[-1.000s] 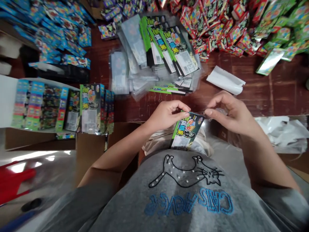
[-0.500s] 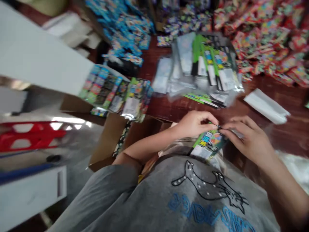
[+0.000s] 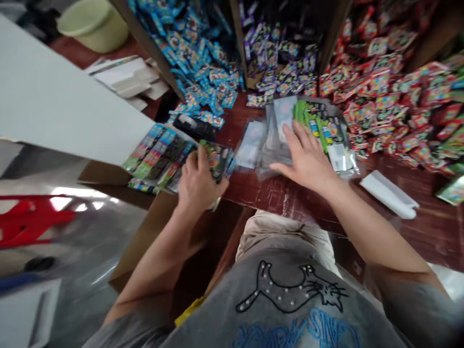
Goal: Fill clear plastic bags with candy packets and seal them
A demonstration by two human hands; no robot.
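Left hand (image 3: 197,186) among the printed packets (image 3: 148,150), right hand (image 3: 308,157) spread on the pile

The left hand is bent over the row of printed packets, its fingers curled at a dark packet (image 3: 216,158) with its thumb to the right; whether it grips that packet cannot be told. The rest of the row runs off to the left of this hand.

The right hand is open, fingers fanned and palm down, over clear sleeves (image 3: 251,145) and green-and-black packets (image 3: 331,129). The sleeves reach out to its left, the green-and-black packets to its right.

To the right of the right hand, a folded white sheet (image 3: 389,193) lies on the desk (image 3: 246,187). Beyond the hands are heaps of small packs: blue packs (image 3: 210,72) past the left hand, purple packs (image 3: 286,72) past the right, and red packs (image 3: 387,106) farther right.
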